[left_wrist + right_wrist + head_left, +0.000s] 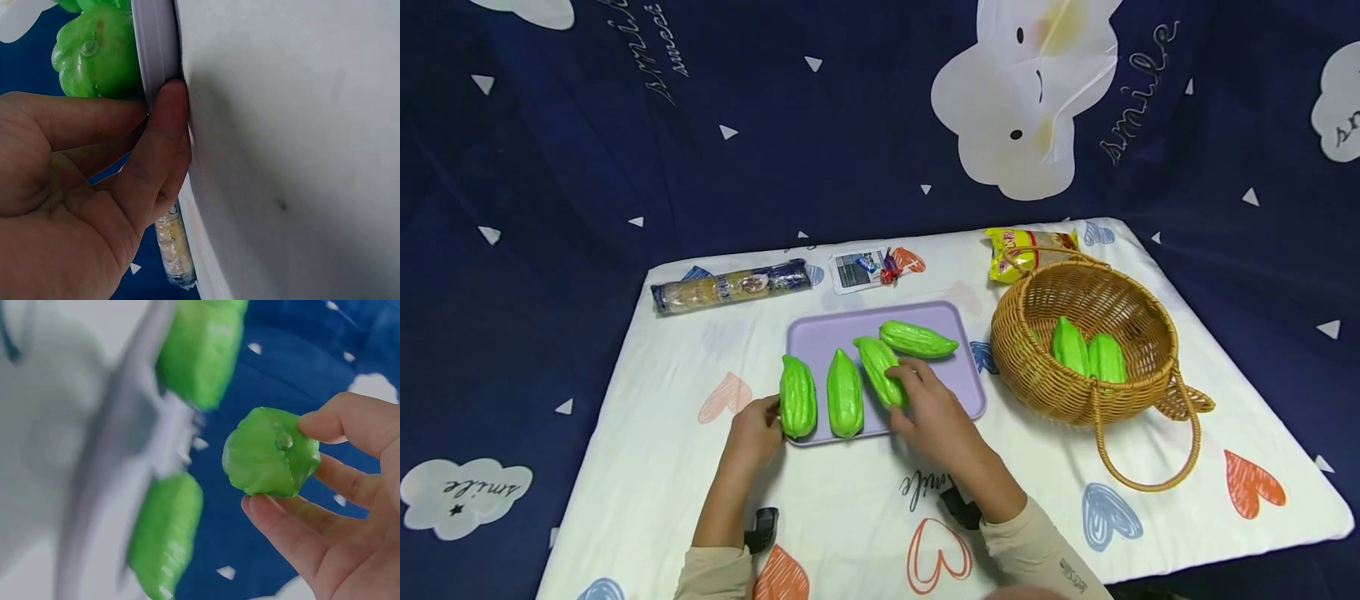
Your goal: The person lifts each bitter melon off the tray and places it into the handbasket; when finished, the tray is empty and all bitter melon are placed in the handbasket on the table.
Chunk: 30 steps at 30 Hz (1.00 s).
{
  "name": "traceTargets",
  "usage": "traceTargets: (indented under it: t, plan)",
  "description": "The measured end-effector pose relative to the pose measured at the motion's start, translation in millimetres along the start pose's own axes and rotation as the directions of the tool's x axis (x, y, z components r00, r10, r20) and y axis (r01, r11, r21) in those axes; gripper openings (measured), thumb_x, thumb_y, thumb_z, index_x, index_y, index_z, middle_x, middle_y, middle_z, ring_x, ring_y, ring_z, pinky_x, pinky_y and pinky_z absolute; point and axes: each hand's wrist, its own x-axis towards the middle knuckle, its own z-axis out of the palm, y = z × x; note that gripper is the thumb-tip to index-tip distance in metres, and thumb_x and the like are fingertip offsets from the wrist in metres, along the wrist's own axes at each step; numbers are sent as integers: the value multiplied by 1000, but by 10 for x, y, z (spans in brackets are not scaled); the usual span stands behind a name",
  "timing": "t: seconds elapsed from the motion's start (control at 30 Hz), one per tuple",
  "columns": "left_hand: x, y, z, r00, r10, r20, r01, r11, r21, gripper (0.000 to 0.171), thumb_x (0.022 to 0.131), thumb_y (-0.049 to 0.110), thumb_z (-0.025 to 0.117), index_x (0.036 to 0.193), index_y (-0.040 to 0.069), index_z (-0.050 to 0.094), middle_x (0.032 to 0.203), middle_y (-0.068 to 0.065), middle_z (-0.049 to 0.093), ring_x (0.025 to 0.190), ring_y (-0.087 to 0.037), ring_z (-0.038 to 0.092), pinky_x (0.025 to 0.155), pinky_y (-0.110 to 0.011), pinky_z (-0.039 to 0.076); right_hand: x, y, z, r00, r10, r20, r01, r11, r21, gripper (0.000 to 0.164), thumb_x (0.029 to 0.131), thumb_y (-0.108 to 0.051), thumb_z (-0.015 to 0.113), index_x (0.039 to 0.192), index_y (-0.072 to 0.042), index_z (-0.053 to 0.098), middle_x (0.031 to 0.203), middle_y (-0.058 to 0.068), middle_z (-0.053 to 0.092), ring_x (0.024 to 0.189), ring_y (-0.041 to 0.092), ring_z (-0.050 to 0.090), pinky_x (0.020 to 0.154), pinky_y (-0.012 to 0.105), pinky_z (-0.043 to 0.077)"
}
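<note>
A purple tray [880, 312] bears several bright green, ridged bitter melons with pointed tips. My left hand [754, 435] pinches the tray's near left rim, with the thumb above and fingers below in the left wrist view. Right beside it lies the leftmost bitter melon [798, 398]; a second bitter melon [846, 395] stands parallel to it. My right hand [942, 417] grips another bitter melon [272, 453] between thumb and fingers, seen end-on and apart from the tray in the right wrist view. A further bitter melon [917, 339] lies crosswise at the tray's back right.
To the right stands a wicker basket [1037, 379] with bitter melons [1070, 346] inside and its handle [1150, 486] folded down toward me. A yellow snack packet [1003, 254] lies behind it. Along the back are a long clear package [730, 287] and a small white packet [853, 272].
</note>
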Motion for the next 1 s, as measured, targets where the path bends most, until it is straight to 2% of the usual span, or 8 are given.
traceTargets:
  t: [0.13, 0.27, 0.33, 0.43, 0.53, 0.63, 0.77, 1.0]
  plan:
    - [-5, -6, 0, 1000, -1, 1, 1, 1000, 3, 41, 89, -3, 48, 129, -8, 56, 106, -22, 67, 98, -33, 63, 85, -47, 49, -33, 24, -294, 993, -10, -117, 11, 1000, 11, 47, 81, -10, 73, 125, -6, 57, 137, 15, 50, 108, 34, 62, 85, 45, 54]
    - [-9, -7, -5, 1000, -6, 5, 6, 1000, 1, 41, 89, -4, 48, 130, -8, 56, 107, -22, 67, 98, -33, 63, 84, -47, 50, -76, 109, -617, 967, 12, -254, -9, 1000, 14, 47, 80, -6, 72, 124, -3, 57, 138, 17, 49, 111, 34, 59, 86, 46, 54]
    - [-8, -3, -9, 1000, -5, 5, 5, 1000, -1, 41, 89, -4, 48, 130, -8, 55, 107, -22, 67, 98, -33, 63, 84, -47, 49, -98, 164, -773, 944, 51, -327, -44, 999, 29, 47, 80, -4, 72, 124, 0, 57, 139, 18, 48, 112, 36, 58, 86, 47, 54]
    - [-5, 2, -16, 1000, -1, 4, 1, 1000, -4, 41, 89, -4, 48, 130, -9, 55, 108, -23, 67, 98, -33, 63, 84, -46, 50, -136, 265, -976, 896, 123, -428, -102, 992, 71, 46, 80, -1, 70, 124, 3, 57, 140, 18, 47, 115, 38, 56, 85, 49, 54]
    - [-1, 4, -17, 1000, 3, 1, -3, 1000, 0, 41, 89, -4, 48, 129, -9, 55, 108, -23, 67, 100, -34, 63, 85, -47, 49, -182, 387, -1115, 848, 189, -495, -165, 982, 91, 44, 81, -1, 68, 124, 4, 57, 140, 16, 47, 119, 37, 53, 86, 50, 54]
    - [3, 3, -13, 1000, 3, -1, -3, 1000, 9, 41, 89, -4, 48, 129, -9, 56, 108, -23, 67, 100, -34, 63, 86, -48, 49, -226, 511, -1192, 818, 237, -524, -221, 971, 94, 43, 82, -1, 67, 123, 4, 57, 140, 17, 48, 122, 36, 51, 87, 51, 53]
    - [4, 4, -6, 1000, 4, -4, -4, 1000, 12, 41, 89, -4, 48, 129, -9, 56, 108, -23, 67, 100, -35, 63, 86, -48, 49, -274, 648, -1225, 798, 288, -530, -283, 955, 92, 43, 82, -1, 66, 124, 5, 57, 139, 19, 47, 123, 36, 49, 87, 52, 52]
    - [7, -2, 8, 1000, 16, -6, -16, 1000, 4, 41, 89, -4, 48, 129, -10, 55, 108, -24, 67, 101, -35, 63, 87, -49, 49, -314, 805, -1171, 809, 312, -498, -327, 943, 60, 43, 82, -1, 67, 123, 4, 57, 136, 22, 49, 119, 41, 52, 84, 51, 53]
